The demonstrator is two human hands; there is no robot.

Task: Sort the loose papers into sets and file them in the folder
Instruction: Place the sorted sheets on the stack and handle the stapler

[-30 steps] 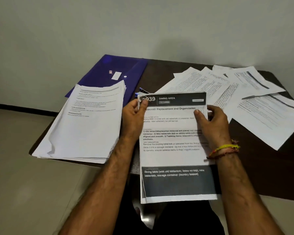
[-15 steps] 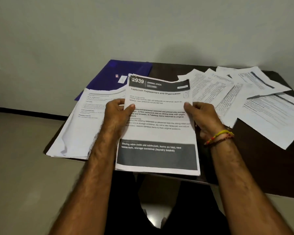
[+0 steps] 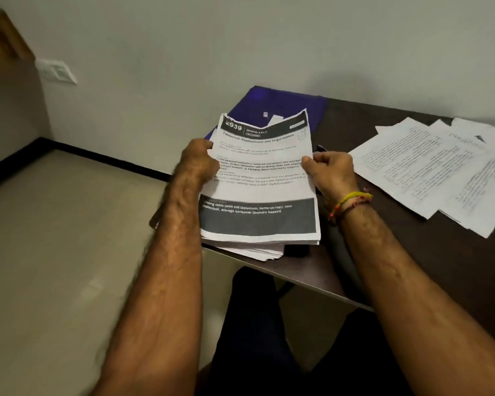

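Step in hand: adding printed sheet (image 3: 259,178) to sorted stack (image 3: 257,247), seems so.
L hand (image 3: 197,161) grips sheet at its 9 o'clock edge, fingers curled round. R hand (image 3: 333,172) pinches 3 o'clock edge, thumb on top.
Sheet lies over stack at table (image 3: 411,267) near edge; top corners curl up.
Blue folder (image 3: 286,104) at 12 o'clock from stack, partly covered.
Loose papers (image 3: 440,172) fanned at 3 o'clock, well apart, not yet sorted.
Next, prob.: square sheet w/ stack edges, let go, then R hand reaches to fan for next sheet. Needs clean align, no crease.
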